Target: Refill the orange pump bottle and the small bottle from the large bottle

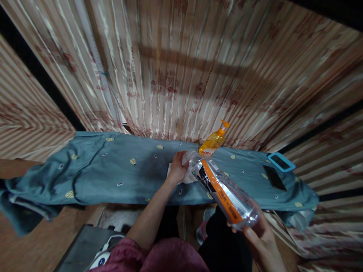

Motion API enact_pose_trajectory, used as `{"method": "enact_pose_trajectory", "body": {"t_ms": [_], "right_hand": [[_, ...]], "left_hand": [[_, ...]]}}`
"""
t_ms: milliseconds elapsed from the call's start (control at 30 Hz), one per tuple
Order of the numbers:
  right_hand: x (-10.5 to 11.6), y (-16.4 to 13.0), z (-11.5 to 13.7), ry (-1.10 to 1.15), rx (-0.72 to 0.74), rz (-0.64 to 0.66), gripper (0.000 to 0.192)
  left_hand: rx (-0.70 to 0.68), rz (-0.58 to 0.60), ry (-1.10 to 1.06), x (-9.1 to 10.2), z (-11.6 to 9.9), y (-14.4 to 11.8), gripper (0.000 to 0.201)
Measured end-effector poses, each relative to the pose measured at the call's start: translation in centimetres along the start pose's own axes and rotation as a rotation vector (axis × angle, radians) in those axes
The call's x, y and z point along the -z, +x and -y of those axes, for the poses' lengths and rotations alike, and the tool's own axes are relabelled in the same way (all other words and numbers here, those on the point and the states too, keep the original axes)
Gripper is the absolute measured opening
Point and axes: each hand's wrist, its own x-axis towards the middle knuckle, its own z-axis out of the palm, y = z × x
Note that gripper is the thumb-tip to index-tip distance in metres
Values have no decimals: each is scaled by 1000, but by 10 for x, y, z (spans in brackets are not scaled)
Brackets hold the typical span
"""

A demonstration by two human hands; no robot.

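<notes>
Your right hand (259,232) wraps its fingers (251,233) around the base of a clear bottle (224,190) tilted over the bench (113,173), while your left hand (178,168) grips a white cloth (189,174) at the bottle's mouth, an orange dispenser (213,141) just beyond.
</notes>
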Motion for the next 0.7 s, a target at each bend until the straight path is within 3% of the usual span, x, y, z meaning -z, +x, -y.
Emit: {"method": "enact_pose_trajectory", "body": {"t_ms": [700], "right_hand": [[-4, 0, 2, 3, -19, -5, 84]], "left_hand": [[0, -11, -16, -1, 0, 0, 34]]}}
